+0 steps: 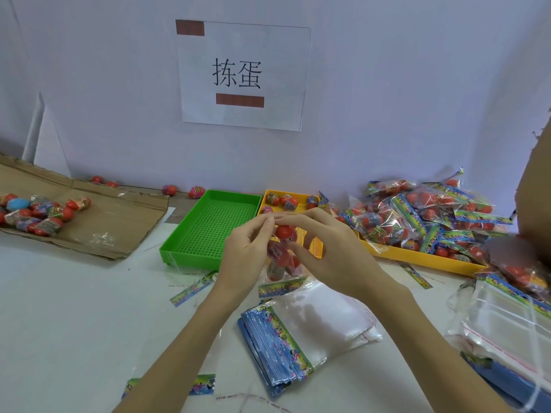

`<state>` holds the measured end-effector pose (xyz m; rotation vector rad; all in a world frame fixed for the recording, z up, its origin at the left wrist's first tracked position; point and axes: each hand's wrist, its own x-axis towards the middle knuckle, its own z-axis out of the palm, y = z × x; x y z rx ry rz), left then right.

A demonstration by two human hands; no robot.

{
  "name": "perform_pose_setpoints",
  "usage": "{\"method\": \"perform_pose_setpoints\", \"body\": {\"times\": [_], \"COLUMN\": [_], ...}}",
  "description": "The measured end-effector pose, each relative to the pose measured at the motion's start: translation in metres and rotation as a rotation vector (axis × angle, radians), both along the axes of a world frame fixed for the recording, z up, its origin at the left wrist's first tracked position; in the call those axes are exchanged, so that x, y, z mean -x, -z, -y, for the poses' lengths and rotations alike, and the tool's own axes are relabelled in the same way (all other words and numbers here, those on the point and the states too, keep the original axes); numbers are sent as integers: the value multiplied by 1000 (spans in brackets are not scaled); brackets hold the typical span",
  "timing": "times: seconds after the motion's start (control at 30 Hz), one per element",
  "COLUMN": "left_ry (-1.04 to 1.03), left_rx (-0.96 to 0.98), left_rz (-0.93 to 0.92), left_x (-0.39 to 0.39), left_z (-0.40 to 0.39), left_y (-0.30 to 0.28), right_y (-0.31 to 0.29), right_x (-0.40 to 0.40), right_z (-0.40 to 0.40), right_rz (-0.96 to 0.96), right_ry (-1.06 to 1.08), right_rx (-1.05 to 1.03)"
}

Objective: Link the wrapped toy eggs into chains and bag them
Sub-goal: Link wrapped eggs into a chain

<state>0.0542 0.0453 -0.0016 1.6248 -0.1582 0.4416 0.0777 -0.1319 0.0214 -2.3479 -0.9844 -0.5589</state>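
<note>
Hands meet over the table: left hand point(247, 248) and right hand point(328, 248) both pinch the top of a clear bag point(281, 263), maybe sealing it. Red eggs point(283, 232) sit inside. Behind are a green tray point(208, 225) and a yellow tray point(417, 257) piled with full bags point(423, 216).

white paper sign point(243, 76) on the wall | reads "拣蛋" | egg wrapper print illegible

soft even light, wide-angle edge distortion
</note>
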Motion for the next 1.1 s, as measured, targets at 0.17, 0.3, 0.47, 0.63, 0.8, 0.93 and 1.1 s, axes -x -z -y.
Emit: {"method": "perform_pose_setpoints", "body": {"times": [0.17,0.3,0.47,0.63,0.8,0.93,1.1], "left_ry": [-15,-39,-2,-14,-1,-3,31], "left_rx": [-21,-10,13,2,11,-4,83], "left_rz": [-3,3,-17,-41,-54,-68,-86], "left_x": [-1,-2,-3,-6,-7,-7,-7], "left_z": [-1,-1,-2,-5,-2,-2,-3], "left_y": [3,5,4,6,7,8,8], "right_y": [0,1,6,8,3,2,2], "right_x": [0,0,0,-2,1,1,-1], "right_z": [0,-2,-8,-4,-2,-3,-2], "right_rz": [-30,35,97,-55,-65,-45,-68], "right_ry": [20,37,94,46,47,108,120], "right_rx": [-14,-8,-38,102,151,277,229]}}
